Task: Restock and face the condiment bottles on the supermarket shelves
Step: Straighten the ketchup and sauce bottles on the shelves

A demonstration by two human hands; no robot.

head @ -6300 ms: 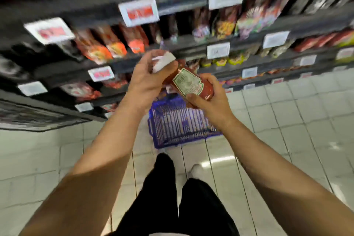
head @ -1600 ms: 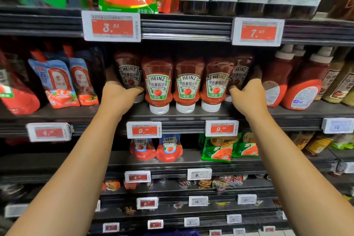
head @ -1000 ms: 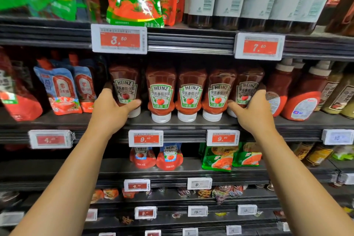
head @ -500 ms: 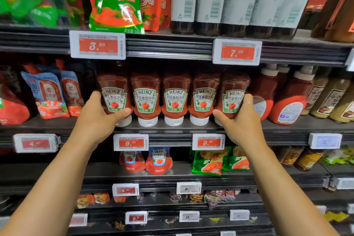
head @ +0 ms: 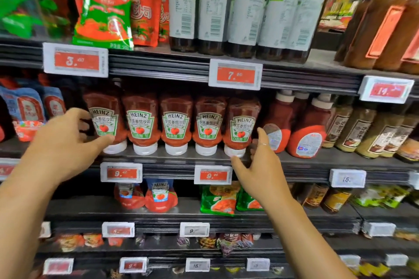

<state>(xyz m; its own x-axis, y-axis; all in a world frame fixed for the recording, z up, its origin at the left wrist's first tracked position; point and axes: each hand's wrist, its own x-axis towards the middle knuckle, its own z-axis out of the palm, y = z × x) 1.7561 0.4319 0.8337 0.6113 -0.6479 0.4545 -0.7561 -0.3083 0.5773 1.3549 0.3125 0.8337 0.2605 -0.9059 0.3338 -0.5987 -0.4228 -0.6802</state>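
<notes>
Supermarket gondola, dark metal shelves (head: 181,159), red price tags (head: 235,75) on edges. Middle shelf: 5 ketchup bottles (head: 175,123) cap-down, labels forward. Above: 5 dark sauce bottles (head: 247,13). Left hand (head: 65,145) and right hand (head: 260,167) released, fingers spread, flanking row.

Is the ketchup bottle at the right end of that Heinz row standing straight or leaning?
Leaning slightly. The rightmost Heinz ketchup bottle stands cap-down on its white cap, its top tilted right.

Red-and-green sauce pouches (head: 106,7) up top, well above the left hand. Price tags (head: 235,74) line the shelf edges. Green pouches (head: 218,199) sit just below the right hand.
</notes>
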